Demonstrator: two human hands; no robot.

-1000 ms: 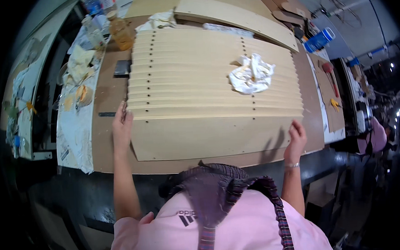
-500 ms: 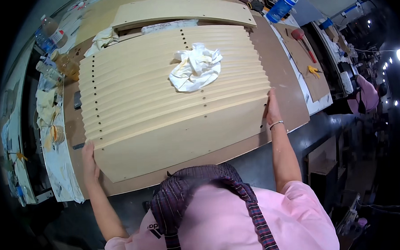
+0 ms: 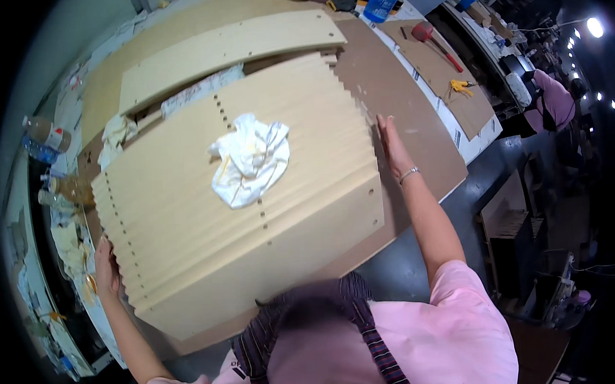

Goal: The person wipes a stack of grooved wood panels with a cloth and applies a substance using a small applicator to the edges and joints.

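A stack of pale wooden boards [image 3: 311,254] lies before me, overlapping in steps, with rows of small dark holes across it. On top rests a crumpled white cloth [image 3: 251,160] with yellowish stains. My left hand [image 3: 107,266] is at the stack's left ends, its fingers extended along the stepped edge. At the opposite side, my right hand [image 3: 394,147] is held upright with straight fingers, beside the right ends of the boards; a narrow gap seems to show between palm and wood. Neither hand grips anything.
Behind the stack lies another pale board [image 3: 230,51]. Bottles [image 3: 47,134] and jars stand along the left. To the right are a blue bottle [image 3: 384,0], a red-headed mallet [image 3: 436,45] and a yellow tool [image 3: 460,86]. Another person in pink [image 3: 553,99] is farther right.
My view has turned, so the stack looks tilted. Both hands have moved back along the board ends, away from the front board; the right one has come off the edge.
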